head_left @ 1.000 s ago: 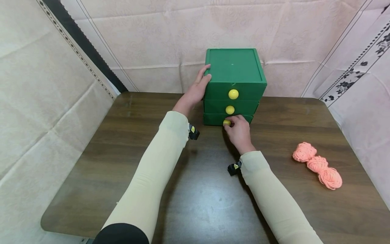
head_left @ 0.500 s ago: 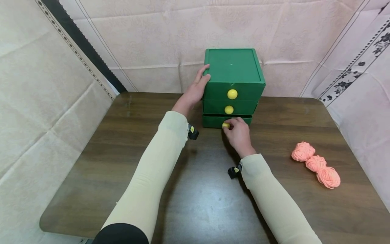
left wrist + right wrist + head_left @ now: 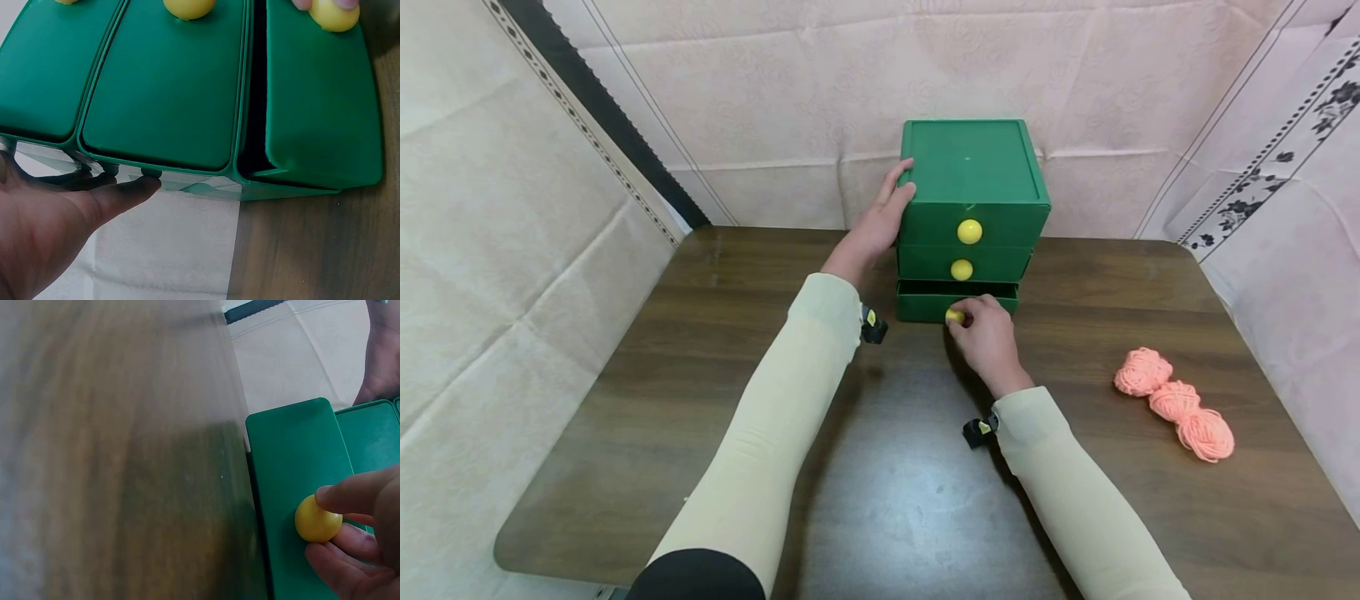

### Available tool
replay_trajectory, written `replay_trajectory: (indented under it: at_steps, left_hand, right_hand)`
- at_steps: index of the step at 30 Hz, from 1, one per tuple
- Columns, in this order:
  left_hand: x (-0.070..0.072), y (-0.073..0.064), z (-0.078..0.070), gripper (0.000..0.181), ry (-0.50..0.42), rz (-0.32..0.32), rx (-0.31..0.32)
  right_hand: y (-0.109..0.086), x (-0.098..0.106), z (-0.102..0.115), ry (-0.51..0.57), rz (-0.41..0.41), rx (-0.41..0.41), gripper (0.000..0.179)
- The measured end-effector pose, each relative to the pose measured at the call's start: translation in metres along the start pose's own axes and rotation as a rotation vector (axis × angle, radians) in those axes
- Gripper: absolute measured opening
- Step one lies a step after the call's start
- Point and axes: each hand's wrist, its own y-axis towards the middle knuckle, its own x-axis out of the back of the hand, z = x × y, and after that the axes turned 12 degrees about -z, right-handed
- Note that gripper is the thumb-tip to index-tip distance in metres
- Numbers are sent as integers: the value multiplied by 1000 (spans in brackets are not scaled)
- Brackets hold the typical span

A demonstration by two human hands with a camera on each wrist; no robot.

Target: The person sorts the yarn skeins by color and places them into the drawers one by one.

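A green cabinet (image 3: 973,162) of three drawers, each with a round yellow knob, stands at the back of the table. Its bottom drawer (image 3: 922,307) is pulled partway out, with a dark gap showing above its front. My right hand (image 3: 988,340) pinches that drawer's yellow knob (image 3: 317,519) between thumb and fingers. Flat against the cabinet's left side rests my left hand (image 3: 880,223), its fingers extended; the left wrist view shows the fingers (image 3: 128,194) along the side wall. The upper knobs (image 3: 970,232) and their drawers sit flush.
Three joined balls of pink yarn (image 3: 1175,403) lie on the right part of the brown wooden table (image 3: 625,433). A pale patterned cloth (image 3: 775,100) hangs behind the cabinet and along both sides.
The bottom drawer has slid out toward me from nearly closed, drawn by my right hand on its knob. My left hand stays on the cabinet's side.
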Motion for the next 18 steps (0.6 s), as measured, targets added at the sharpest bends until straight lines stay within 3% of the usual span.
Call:
replay_trajectory:
  at_steps: [18]
  left_hand:
    - [0,-1,-1,50,-5,5,3]
  right_hand:
    - [-13,8,3,-32,36,17,20]
